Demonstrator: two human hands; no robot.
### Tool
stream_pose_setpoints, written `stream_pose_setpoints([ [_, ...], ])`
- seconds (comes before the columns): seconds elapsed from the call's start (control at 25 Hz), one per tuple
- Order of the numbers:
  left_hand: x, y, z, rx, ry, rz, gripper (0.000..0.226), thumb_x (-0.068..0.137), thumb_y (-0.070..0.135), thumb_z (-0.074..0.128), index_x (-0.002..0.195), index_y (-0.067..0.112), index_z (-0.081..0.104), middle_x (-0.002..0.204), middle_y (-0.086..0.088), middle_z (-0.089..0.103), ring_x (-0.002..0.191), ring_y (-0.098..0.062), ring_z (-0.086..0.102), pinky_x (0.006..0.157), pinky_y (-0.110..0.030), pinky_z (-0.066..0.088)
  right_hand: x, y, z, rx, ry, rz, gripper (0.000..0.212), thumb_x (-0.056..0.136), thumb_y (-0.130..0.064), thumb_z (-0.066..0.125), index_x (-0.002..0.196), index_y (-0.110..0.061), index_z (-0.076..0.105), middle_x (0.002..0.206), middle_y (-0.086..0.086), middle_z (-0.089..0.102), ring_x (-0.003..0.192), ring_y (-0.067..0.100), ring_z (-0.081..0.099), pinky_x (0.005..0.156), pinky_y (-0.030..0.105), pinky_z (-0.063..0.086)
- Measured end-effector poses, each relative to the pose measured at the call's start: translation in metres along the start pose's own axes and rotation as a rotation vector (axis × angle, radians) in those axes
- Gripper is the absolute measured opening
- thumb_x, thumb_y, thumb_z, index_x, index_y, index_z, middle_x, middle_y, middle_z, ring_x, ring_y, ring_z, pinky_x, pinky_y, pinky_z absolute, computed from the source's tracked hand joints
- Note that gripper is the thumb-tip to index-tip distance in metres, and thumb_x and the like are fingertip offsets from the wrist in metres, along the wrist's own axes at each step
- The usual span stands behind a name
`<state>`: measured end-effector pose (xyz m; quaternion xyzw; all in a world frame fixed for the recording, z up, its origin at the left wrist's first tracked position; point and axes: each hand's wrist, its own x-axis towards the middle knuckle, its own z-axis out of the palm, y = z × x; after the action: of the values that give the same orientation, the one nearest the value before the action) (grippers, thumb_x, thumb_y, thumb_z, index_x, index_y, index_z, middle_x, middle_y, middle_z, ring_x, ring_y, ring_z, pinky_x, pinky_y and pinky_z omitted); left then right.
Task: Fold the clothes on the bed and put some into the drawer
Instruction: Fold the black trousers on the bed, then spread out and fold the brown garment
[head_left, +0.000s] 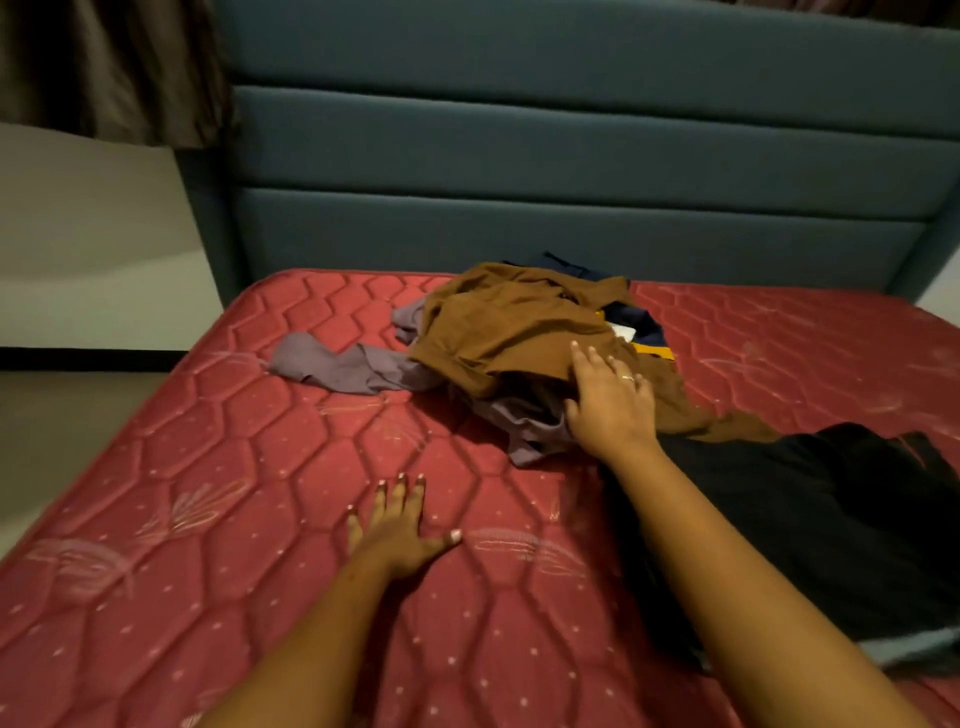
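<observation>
A loose heap of clothes lies on the red quilted mattress (234, 467) near the headboard. On top is a brown garment (509, 322), with a grey-purple garment (337, 366) spilling out to the left and a navy and yellow piece (641, 332) behind. A black garment (841, 530) lies spread at the right, under my right forearm. My right hand (610, 397) rests on the brown garment, fingers extended and thumb at the edge of the heap. My left hand (397, 525) lies flat on the bare mattress, fingers spread, holding nothing.
A blue-grey padded headboard (571, 156) stands behind the mattress. Left of the bed are a pale wall (93, 260), a dark curtain (104, 67) above it and floor (67, 415) beside the mattress edge. No drawer is in view.
</observation>
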<state>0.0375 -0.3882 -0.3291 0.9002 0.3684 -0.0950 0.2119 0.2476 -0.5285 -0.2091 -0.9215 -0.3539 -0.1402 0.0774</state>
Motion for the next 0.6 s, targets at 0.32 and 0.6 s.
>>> stream_pose_setpoints([
  [0.32,0.038,-0.015,-0.005,0.026,-0.013,0.122,0.099,0.078,0.079,0.043,0.151,0.039,-0.010,0.159,0.002,-0.021,0.145,-0.027,-0.021,0.112,-0.056,-0.011,0.056,-0.047,0.024,-0.220,0.076,0.072,0.024,0.092,-0.010,0.046,0.110,-0.016,0.061,0.110,0.008,0.066,0.107,0.031,0.058,0.092,0.042,0.040],
  [0.6,-0.021,-0.032,-0.032,-0.548,-0.191,0.197,0.060,0.100,0.048,0.039,0.150,0.019,0.025,0.161,-0.002,0.012,0.147,-0.019,0.016,0.119,-0.042,0.016,-0.026,-0.167,-0.078,0.680,0.448,-0.051,0.025,0.077,-0.012,0.040,0.095,-0.007,0.057,0.090,0.017,0.063,0.082,0.036,0.055,0.066,0.042,0.041],
])
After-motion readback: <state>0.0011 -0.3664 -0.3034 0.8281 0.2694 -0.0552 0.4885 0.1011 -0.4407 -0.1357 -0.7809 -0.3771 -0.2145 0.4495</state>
